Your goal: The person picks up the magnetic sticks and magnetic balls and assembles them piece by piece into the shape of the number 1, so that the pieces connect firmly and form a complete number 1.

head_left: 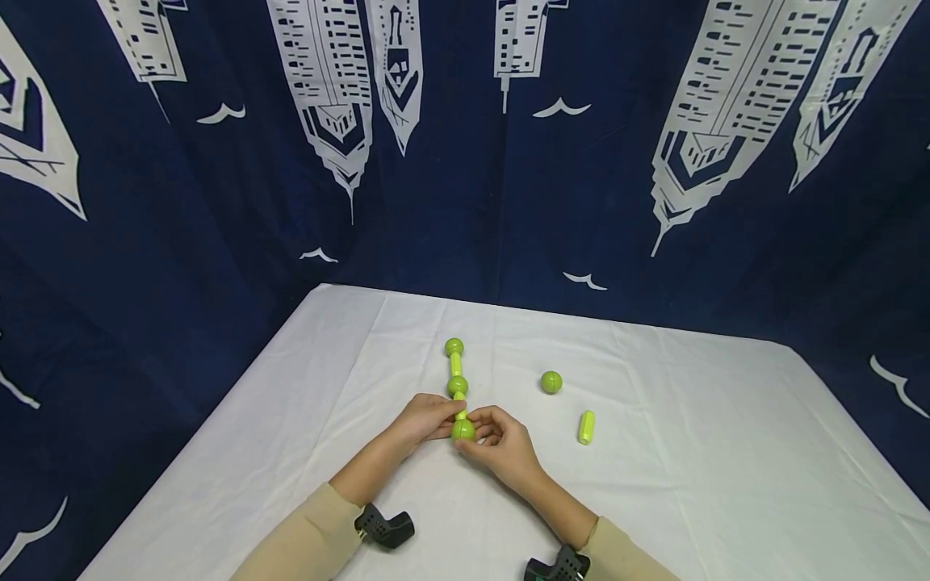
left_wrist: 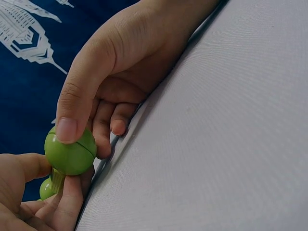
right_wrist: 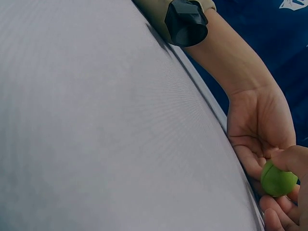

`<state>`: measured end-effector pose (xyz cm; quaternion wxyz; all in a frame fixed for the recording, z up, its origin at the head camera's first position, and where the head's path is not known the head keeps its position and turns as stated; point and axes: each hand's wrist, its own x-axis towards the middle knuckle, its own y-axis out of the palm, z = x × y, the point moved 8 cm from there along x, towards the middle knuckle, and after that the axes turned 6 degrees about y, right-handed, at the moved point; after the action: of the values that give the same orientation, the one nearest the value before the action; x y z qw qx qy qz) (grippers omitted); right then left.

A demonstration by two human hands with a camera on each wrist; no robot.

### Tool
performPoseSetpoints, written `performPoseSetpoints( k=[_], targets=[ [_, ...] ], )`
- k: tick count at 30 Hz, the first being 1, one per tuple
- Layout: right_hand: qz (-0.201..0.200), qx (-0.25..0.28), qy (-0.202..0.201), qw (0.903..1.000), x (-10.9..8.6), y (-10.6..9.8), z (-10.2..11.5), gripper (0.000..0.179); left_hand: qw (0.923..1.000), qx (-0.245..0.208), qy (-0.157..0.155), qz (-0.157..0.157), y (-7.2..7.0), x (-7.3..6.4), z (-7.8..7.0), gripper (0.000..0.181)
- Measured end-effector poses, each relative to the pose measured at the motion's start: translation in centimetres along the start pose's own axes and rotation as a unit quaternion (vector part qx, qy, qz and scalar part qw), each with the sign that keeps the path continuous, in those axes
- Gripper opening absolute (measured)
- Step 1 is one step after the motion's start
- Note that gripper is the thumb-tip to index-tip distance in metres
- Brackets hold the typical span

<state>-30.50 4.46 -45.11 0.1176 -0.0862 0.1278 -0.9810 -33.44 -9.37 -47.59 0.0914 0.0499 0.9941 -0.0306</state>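
A chain of three green balls joined by two yellow-green rods point(head_left: 455, 365) runs away from me over the white table. My left hand point(head_left: 424, 418) pinches the nearer rod point(left_wrist: 57, 181) between thumb and fingers. With thumb and fingertips, my right hand point(head_left: 506, 449) grips the nearest ball point(head_left: 462, 430), which has a seam line across it. In the left wrist view the right thumb point(left_wrist: 66, 129) presses on that ball. The right wrist view has the same ball point(right_wrist: 278, 180) between both hands; the rod is hidden there.
A loose green ball point(head_left: 551, 382) lies to the right of the chain. Closer to me and further right is a loose yellow-green rod point(head_left: 586, 428). The white-covered table point(head_left: 726, 452) ends at a dark blue printed curtain point(head_left: 465, 202).
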Motion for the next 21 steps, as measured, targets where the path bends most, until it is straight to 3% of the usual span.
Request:
performPoseSetpoints(
  k=[15, 21],
  targets=[
    [-0.014, 0.002, 0.029, 0.9995, 0.22, -0.2, -0.28, 0.031, 0.9998, -0.018, -0.009, 0.004, -0.03, 0.16, 0.19, 0.035],
    [-0.026, 0.018, 0.035, 0.9989, 0.19, -0.55, -0.24, 0.031, 0.998, -0.04, -0.02, 0.045, 0.23, -0.08, 0.18, 0.045]
  ],
)
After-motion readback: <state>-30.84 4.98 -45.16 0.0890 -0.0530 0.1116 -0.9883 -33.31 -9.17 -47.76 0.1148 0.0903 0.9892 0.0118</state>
